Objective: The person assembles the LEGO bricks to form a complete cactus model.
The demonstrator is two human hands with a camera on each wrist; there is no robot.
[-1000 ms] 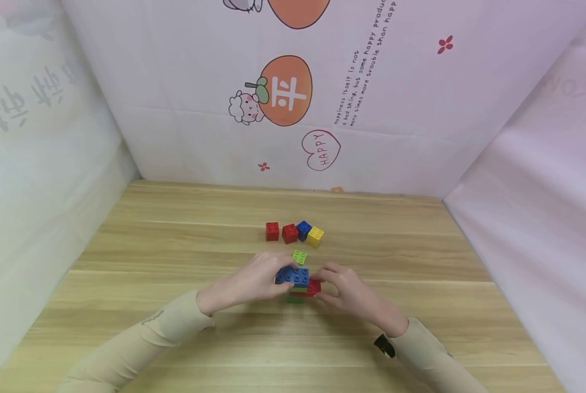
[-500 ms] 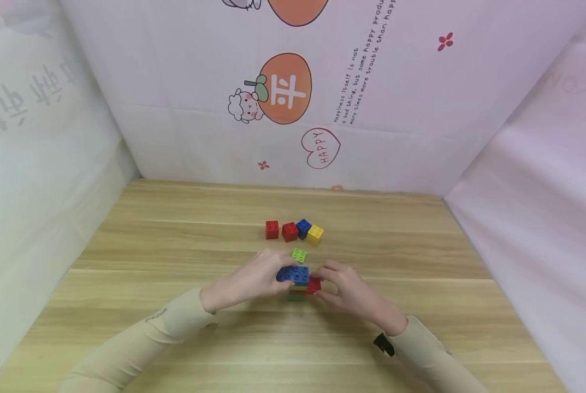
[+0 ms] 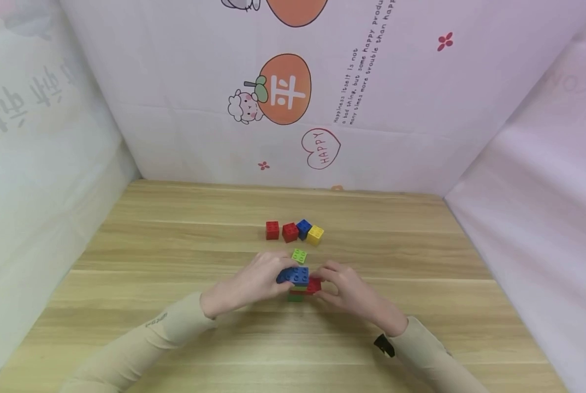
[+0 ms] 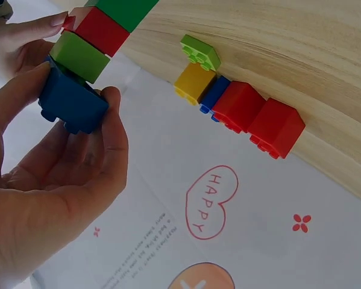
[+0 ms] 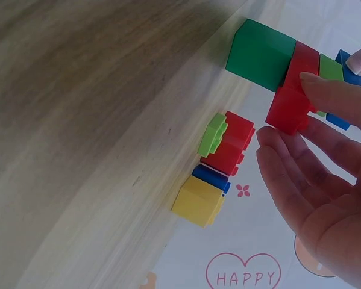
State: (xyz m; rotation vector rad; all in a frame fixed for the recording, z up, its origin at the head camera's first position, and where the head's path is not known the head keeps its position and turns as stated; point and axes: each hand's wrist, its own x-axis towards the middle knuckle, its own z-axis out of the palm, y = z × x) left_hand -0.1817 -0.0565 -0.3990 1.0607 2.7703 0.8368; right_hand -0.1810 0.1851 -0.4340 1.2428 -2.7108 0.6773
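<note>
near the middle of the wooden table (image 3: 175,245), both hands meet around a small stack of bricks (image 3: 299,284). the left hand (image 3: 253,284) curls its fingers round the blue brick (image 4: 70,102) on top of the stack, thumb on one side and fingertips (image 4: 111,99) on the other, as the left wrist view shows. the right hand (image 3: 349,292) comes in from the right, thumb and fingers pinching the red brick (image 5: 291,99) that juts from the stack's side. under the blue one sit a light green brick (image 4: 81,57), the red layer, and a dark green brick (image 5: 261,54) at the bottom, touching the table.

just beyond the hands lies a flat lime green plate brick (image 3: 299,255), on its own. farther off, a row of four bricks: two red bricks (image 3: 280,231) on the left, then a blue one (image 3: 303,227) and a yellow brick (image 3: 315,235) on the right, all close together. behind the table hangs a pale backdrop (image 3: 420,109) with an orange fruit drawing and a heart reading happy.
</note>
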